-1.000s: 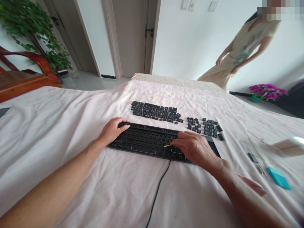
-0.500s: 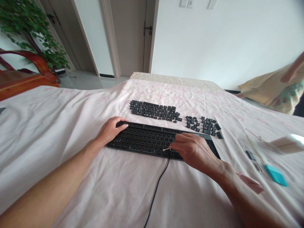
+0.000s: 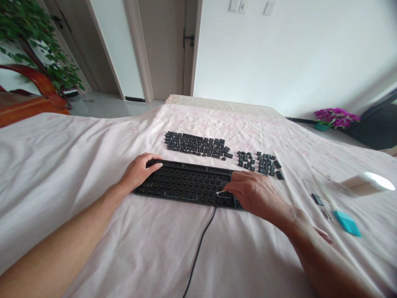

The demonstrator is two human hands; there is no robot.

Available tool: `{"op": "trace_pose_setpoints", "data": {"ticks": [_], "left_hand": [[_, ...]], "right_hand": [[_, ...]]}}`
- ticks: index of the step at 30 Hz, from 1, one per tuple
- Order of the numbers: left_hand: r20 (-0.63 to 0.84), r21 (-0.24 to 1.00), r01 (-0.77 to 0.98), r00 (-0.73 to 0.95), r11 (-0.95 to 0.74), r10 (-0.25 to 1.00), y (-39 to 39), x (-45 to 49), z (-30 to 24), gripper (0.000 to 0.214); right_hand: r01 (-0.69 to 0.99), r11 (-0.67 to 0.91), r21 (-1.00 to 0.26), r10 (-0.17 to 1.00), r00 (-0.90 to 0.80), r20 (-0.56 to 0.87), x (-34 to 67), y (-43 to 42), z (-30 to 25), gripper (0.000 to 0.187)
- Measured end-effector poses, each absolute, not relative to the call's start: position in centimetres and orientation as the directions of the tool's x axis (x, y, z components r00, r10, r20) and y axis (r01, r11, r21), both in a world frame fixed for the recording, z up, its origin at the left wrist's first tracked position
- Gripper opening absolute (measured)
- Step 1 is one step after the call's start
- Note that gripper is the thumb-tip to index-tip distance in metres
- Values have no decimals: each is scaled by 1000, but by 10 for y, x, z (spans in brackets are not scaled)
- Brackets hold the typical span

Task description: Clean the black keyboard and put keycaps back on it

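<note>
A black keyboard [image 3: 182, 182] with its keycaps off lies flat on the cloth, its cable running toward me. My left hand [image 3: 141, 171] grips its far left corner, thumb on top and fingers over the back edge. Pinched in my right hand [image 3: 251, 189] is a cotton swab [image 3: 221, 192], its white tip down among the bare key switches right of the middle. That hand covers much of the keyboard's right side. Behind the keyboard sit a large group of loose keycaps [image 3: 195, 145] and a smaller group of keycaps [image 3: 263, 163] to the right.
A clear tub of cotton swabs [image 3: 361, 185] lies on its side at the right. Nearer are a teal brush [image 3: 347, 223] and a small dark tool [image 3: 318, 199]. A wrinkled pink-white cloth [image 3: 133, 240] covers the table. Potted purple flowers [image 3: 336, 118] stand beyond.
My right hand has shifted the swab tip slightly right and up over the switches. My left hand keeps its hold. The person at the far right has left the view, revealing the flowers.
</note>
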State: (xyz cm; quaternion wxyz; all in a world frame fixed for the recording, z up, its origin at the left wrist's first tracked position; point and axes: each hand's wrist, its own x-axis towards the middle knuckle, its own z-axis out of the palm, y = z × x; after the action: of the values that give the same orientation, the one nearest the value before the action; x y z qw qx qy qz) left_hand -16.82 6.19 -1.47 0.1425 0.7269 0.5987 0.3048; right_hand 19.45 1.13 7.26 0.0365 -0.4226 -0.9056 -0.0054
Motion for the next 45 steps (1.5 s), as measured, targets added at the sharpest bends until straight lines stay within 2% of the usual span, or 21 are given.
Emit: {"op": "trace_pose_setpoints", "data": {"ticks": [5,11,19,28,38,45], "left_hand": [[272,568,787,98,-242,957,61,-168,-15,34],[267,575,783,93,-236,959,61,-169,-14,34],[272,577,779,99,-244,957,62,-169,-16,35],[273,576,780,96,-243,957,62,-170,-16,35],[265,577,781,97,-238,959,62,-168,-15,38],[263,577,782,96,-237,960,62,-168,-15,38]], "right_hand": [[798,603,11,796,-603,47,195,10,76,27],[760,649,-37,761,-648,22,195,9,79,28],[757,652,-47,758,-649,69,192,5,74,26],[785,619,-25,783,-620,-46,202,6,85,25],[771,627,-109,770,-635,-66,198,7,80,28],[813,583,-10,803,-577,-149,213,9,90,28]]}}
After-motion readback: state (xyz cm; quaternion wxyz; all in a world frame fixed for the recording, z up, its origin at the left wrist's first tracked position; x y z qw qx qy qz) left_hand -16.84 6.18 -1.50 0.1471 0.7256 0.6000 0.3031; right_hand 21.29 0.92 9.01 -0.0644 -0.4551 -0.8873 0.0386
